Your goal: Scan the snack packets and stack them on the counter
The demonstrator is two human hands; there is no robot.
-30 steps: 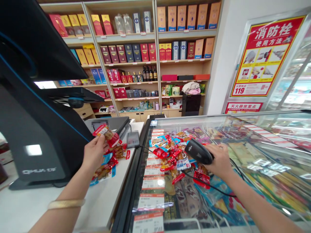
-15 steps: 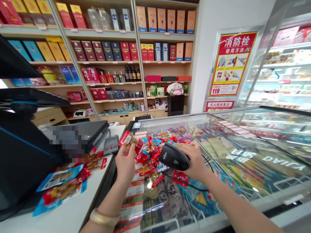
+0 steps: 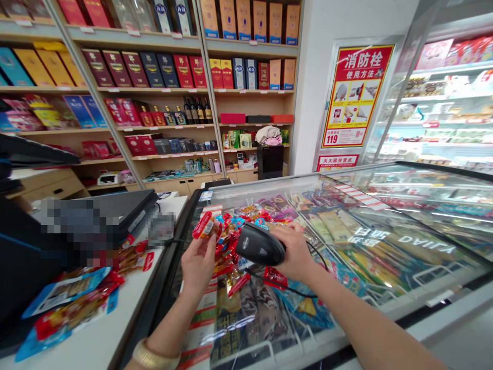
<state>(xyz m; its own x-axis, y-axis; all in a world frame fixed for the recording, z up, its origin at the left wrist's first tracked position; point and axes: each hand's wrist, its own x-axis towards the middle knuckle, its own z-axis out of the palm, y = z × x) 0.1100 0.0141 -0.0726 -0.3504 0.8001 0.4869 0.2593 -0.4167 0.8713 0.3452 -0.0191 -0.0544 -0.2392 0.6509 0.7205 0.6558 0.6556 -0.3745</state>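
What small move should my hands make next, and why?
Probably angle the black handheld barcode scanner in your right hand toward the white barcode on the small red plastic packet in your left hand: the barcode faces you, and the scanner is near but apart.

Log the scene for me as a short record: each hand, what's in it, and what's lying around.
Left hand: pinching a small red packet, barcode showing
Right hand: gripping a black scanner, front end toward the packet
Scanner and held packet: apart in view
On the freezer: loose pile of snack packets
On the counter: more packets
Left wrist: gold-coloured bracelet
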